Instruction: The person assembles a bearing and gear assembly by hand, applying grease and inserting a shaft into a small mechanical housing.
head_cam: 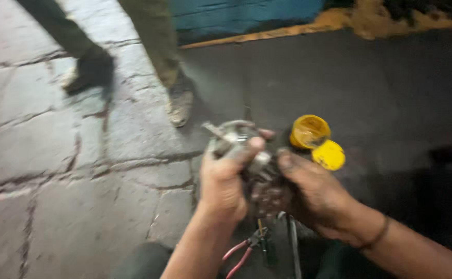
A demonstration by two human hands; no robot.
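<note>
Both of my hands hold one greasy metal part, a grey machine piece with rounded housings, blurred by motion. My left hand grips it from the left with the thumb over its top. My right hand, grimy and with a thin band at the wrist, cups it from the right and underneath. Just beyond the part stands an open yellow tin with its yellow lid lying beside it.
Red-handled pliers and a thin metal rod lie below my hands. Another person's legs and shoes stand on the cracked stone floor at upper left. A dark mat covers the right side, with a blue wall behind.
</note>
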